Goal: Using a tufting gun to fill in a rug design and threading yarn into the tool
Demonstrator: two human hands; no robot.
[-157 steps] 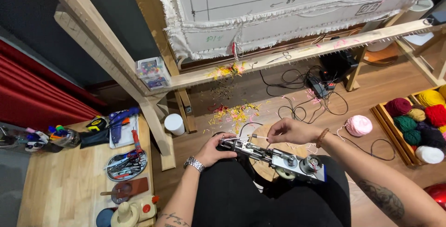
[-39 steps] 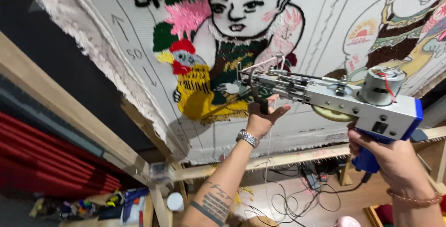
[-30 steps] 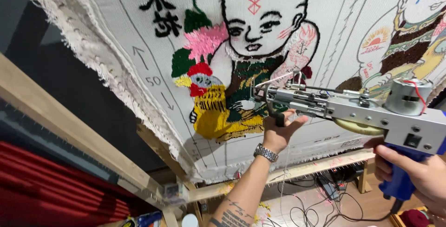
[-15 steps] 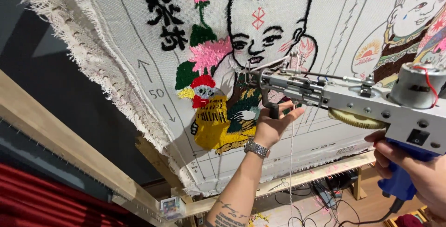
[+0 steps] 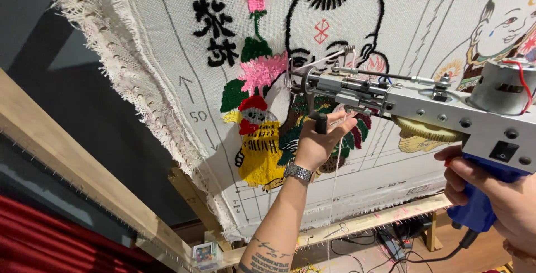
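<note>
Wooden frame [image 5: 84, 183] carries the work: pale beams, one running diagonally at left, another along the bottom edge [image 5: 379, 220], both studded with rows of small nails. Stretched on it, a white backing cloth [image 5: 167, 55] with frayed edges, hooked over the nails. The cloth bears drawn outlines and tufted patches: a yellow rooster [image 5: 259, 150], a pink flower with green leaves [image 5: 259, 72], black characters [image 5: 215, 32]. Below, a wooden floor [image 5: 480, 253] with black cables [image 5: 391, 248] lying on it. A small box [image 5: 204, 252] sits on the frame's lower corner.
</note>
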